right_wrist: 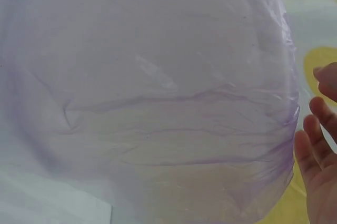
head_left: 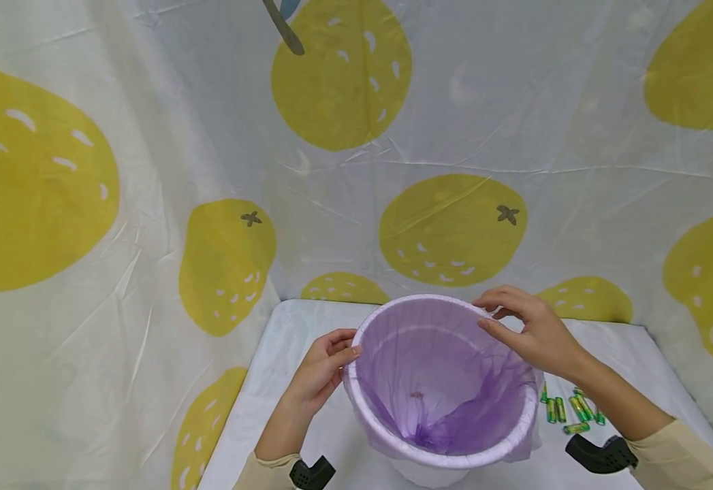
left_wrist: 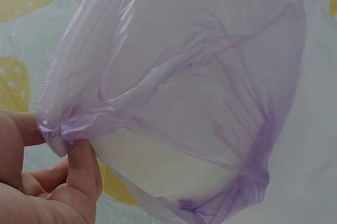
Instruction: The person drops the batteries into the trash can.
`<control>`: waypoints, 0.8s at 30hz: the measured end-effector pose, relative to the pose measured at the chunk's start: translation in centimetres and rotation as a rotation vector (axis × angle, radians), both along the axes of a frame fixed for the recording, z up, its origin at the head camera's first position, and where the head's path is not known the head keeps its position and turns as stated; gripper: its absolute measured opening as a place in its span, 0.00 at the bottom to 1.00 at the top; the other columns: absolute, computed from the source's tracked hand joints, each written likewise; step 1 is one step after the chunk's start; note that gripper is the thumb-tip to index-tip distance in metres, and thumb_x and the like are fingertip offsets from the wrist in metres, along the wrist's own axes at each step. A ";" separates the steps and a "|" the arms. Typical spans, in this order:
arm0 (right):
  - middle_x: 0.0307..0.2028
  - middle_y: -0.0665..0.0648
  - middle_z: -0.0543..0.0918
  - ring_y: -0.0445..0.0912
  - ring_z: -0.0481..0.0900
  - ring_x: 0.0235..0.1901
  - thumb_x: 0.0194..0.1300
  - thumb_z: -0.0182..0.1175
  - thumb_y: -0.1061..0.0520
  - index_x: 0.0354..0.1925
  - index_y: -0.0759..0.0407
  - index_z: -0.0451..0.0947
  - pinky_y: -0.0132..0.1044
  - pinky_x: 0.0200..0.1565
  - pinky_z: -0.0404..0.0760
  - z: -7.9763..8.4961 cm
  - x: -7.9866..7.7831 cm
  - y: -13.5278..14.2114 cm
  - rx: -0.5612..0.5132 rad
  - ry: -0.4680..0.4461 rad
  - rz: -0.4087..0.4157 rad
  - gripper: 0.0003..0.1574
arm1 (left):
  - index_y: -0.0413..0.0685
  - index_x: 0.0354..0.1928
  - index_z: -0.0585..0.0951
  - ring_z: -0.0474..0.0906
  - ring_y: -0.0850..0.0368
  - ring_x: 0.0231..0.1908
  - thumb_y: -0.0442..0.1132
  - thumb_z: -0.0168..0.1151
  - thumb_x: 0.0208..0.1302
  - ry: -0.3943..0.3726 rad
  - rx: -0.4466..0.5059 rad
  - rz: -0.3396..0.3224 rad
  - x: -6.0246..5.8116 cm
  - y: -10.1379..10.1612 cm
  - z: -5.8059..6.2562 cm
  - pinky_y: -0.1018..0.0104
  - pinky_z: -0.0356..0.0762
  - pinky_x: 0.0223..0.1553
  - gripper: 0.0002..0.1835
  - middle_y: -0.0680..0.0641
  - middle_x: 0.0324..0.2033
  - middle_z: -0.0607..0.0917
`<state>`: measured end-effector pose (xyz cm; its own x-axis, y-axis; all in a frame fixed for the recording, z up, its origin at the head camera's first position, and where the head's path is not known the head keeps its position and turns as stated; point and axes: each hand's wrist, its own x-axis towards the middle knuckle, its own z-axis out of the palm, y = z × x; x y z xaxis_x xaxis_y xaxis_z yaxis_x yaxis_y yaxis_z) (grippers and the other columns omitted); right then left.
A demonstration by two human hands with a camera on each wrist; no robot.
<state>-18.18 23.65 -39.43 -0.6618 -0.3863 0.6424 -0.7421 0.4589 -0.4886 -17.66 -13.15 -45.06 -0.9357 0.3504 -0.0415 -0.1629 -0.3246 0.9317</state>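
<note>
A white trash bin [head_left: 426,473] stands on the table, tilted so its mouth faces me. Lining it is a thin purple plastic bag [head_left: 430,361], its edge folded over the rim and hanging outside. With thumb and fingers, my left hand [head_left: 318,373] pinches the bagged rim at the left. My right hand [head_left: 540,337] is at the far right of the rim, fingers loosely bent and spread. In the right wrist view, the right fingertips [right_wrist: 310,129] are beside the bag's edge without gripping it; whether they touch it is hard to tell. Wrinkled bag film [left_wrist: 210,66] covers the bin's outside.
Several green batteries [head_left: 575,428] lie on the white table [head_left: 319,313], right of the bin and partly under my right forearm. A fruit-patterned curtain [head_left: 331,184] hangs behind and to the left. Black wrist devices [head_left: 601,454] sit on both sleeves.
</note>
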 end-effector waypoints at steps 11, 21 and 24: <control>0.49 0.49 0.84 0.38 0.81 0.45 0.54 0.74 0.75 0.54 0.58 0.84 0.25 0.47 0.81 0.2 1.0 1.1 -0.009 -0.034 -0.038 0.30 | 0.25 0.61 0.71 0.82 0.57 0.38 0.24 0.60 0.68 0.007 0.008 -0.003 0.2 -0.1 0.2 0.69 0.84 0.40 0.21 0.42 0.41 0.82; 0.49 0.46 0.84 0.35 0.80 0.46 0.53 0.73 0.77 0.56 0.57 0.83 0.22 0.47 0.79 -0.6 2.0 3.0 -0.012 -0.038 -0.088 0.33 | 0.23 0.61 0.70 0.82 0.56 0.39 0.24 0.60 0.69 0.007 0.010 -0.019 0.0 0.1 -0.2 0.68 0.84 0.40 0.21 0.42 0.41 0.82; 0.48 0.46 0.84 0.35 0.80 0.46 0.52 0.73 0.78 0.56 0.57 0.83 0.22 0.47 0.79 -1.0 2.3 3.4 -0.022 -0.038 -0.094 0.34 | 0.21 0.61 0.69 0.82 0.57 0.39 0.24 0.60 0.68 0.009 0.006 -0.019 0.0 0.1 -0.1 0.69 0.84 0.40 0.22 0.43 0.41 0.82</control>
